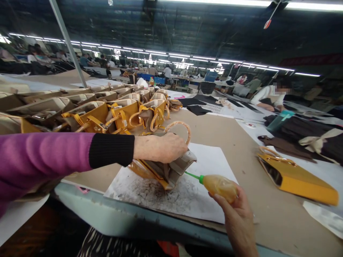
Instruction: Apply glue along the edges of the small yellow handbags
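My left hand (163, 147) is closed over the top of a small yellow handbag (160, 171) that lies tilted on a stained white sheet (187, 192). Its looped handle (179, 125) sticks up behind my knuckles. In my right hand (235, 214) I grip a squeeze bottle of amber glue (219, 185). The bottle's green nozzle (191, 175) points left and touches the bag's open grey-lined end.
Rows of yellow handbags (118, 114) stand at the back left. Another yellow bag (294, 176) lies on its side at the right. Dark fabric pieces (308, 132) and a teal bottle (278, 120) sit at the far right. A seated person (268, 97) works beyond them. The table edge (120, 217) runs near me.
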A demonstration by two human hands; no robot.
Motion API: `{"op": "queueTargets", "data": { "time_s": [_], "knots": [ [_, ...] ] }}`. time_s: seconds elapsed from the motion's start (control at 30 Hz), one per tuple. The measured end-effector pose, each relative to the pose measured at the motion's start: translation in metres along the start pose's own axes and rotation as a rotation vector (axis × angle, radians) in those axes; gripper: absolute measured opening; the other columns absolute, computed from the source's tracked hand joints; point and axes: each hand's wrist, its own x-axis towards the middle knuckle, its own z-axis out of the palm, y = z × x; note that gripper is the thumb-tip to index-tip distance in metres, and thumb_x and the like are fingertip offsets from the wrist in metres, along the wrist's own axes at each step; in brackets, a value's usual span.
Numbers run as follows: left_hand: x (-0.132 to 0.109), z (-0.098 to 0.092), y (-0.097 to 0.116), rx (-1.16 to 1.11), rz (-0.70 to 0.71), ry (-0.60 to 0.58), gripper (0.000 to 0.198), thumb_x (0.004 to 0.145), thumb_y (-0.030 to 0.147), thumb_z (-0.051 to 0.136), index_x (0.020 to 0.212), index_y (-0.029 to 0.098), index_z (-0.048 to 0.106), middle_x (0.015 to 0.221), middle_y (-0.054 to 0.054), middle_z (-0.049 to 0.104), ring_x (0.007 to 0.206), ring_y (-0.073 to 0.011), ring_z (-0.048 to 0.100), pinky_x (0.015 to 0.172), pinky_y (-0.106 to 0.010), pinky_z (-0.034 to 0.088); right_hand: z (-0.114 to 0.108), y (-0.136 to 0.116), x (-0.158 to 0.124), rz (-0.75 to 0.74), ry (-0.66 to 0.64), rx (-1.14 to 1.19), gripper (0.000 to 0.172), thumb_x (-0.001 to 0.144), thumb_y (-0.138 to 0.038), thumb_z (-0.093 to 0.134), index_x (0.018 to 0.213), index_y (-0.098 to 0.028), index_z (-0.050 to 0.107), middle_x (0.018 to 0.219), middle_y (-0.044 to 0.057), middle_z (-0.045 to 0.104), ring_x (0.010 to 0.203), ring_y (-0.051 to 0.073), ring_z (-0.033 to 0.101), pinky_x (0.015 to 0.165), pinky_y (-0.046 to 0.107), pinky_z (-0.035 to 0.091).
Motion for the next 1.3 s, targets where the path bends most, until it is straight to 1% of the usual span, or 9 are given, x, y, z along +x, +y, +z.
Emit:
{"op": "queueTargets", "data": {
  "time_s": [0.1,0.17,0.27,0.37,0.5,0.67,0.9,1.03,1.3],
  "knots": [
    [0.0,-0.005,-0.002,-0.014,0.02,-0.035,0.018,0.081,0.002,0.051,0.091,0.01,0.064,0.098,-0.013,0.068,0.089,-0.0203,0.063,0.076,-0.028,0.047,0.002,0.002,0.009,-0.047,-0.015,-0.031,0.065,0.063,-0.037,0.08,0.119,-0.025,0.05,0.109,0.005,0.063,0.097,0.029,0.059,0.094,0.054,0.042],
    [0.0,-0.003,-0.004,-0.023,0.016,-0.034,0.018,0.081,0.002,0.05,0.091,0.01,0.063,0.099,-0.013,0.067,0.09,-0.0208,0.063,0.077,-0.029,0.046,0.005,0.003,0.014,-0.067,-0.029,-0.045,0.063,0.064,-0.035,0.079,0.119,-0.025,0.05,0.11,0.005,0.062,0.097,0.028,0.059,0.094,0.053,0.042],
    [0.001,0.008,-0.006,-0.055,0.014,0.027,0.017,0.08,0.003,0.05,0.089,0.01,0.062,0.096,-0.013,0.067,0.089,-0.0209,0.062,0.077,-0.029,0.046,0.009,0.006,0.021,-0.084,-0.042,-0.062,0.059,0.065,-0.034,0.079,0.116,-0.023,0.052,0.109,0.004,0.061,0.098,0.027,0.058,0.094,0.051,0.043],
    [0.001,0.023,-0.008,-0.084,0.043,0.107,0.014,0.079,0.004,0.051,0.085,0.012,0.061,0.092,-0.01,0.066,0.085,-0.0202,0.061,0.074,-0.029,0.045,0.01,0.013,0.026,-0.089,-0.041,-0.069,0.06,0.064,-0.034,0.079,0.116,-0.022,0.052,0.108,0.004,0.06,0.099,0.028,0.057,0.091,0.053,0.045],
    [-0.002,0.04,-0.01,-0.059,0.058,0.197,0.013,0.078,0.006,0.051,0.086,0.013,0.058,0.089,-0.009,0.064,0.08,-0.0206,0.06,0.066,-0.03,0.042,0.01,0.022,0.029,-0.086,-0.053,-0.09,0.057,0.065,-0.035,0.078,0.115,-0.021,0.054,0.109,0.005,0.06,0.099,0.028,0.057,0.091,0.053,0.044],
    [-0.011,0.051,-0.006,-0.049,0.033,0.234,0.015,0.081,0.009,0.048,0.092,0.013,0.056,0.09,-0.009,0.061,0.078,-0.0205,0.056,0.062,-0.031,0.038,0.009,0.022,0.027,-0.033,-0.059,-0.126,0.055,0.064,-0.036,0.078,0.112,-0.021,0.055,0.105,0.003,0.061,0.095,0.027,0.058,0.091,0.051,0.045],
    [-0.021,0.06,0.002,-0.066,-0.004,0.261,0.017,0.079,0.01,0.049,0.095,0.014,0.054,0.092,-0.008,0.059,0.079,-0.0212,0.053,0.065,-0.033,0.036,0.005,0.027,0.025,0.088,-0.123,-0.044,0.056,0.066,-0.034,0.079,0.114,-0.022,0.052,0.102,0.002,0.063,0.091,0.026,0.061,0.078,0.042,0.055],
    [-0.024,0.065,0.006,-0.089,-0.031,0.245,0.018,0.077,0.008,0.049,0.093,0.015,0.053,0.094,-0.008,0.058,0.083,-0.0215,0.052,0.068,-0.033,0.037,0.008,0.024,0.022,0.125,-0.111,0.005,0.056,0.064,-0.034,0.08,0.112,-0.02,0.054,0.101,0.003,0.065,0.09,0.025,0.061,0.074,0.037,0.057],
    [-0.031,0.067,0.009,-0.103,-0.041,0.226,0.027,0.078,0.01,0.048,0.104,0.014,0.051,0.101,-0.009,0.057,0.089,-0.0233,0.051,0.073,-0.035,0.039,0.007,0.02,0.013,0.201,-0.121,0.043,0.053,0.062,-0.033,0.081,0.108,-0.02,0.057,0.101,0.003,0.066,0.092,0.027,0.062,0.071,0.037,0.058]
  ]
}}
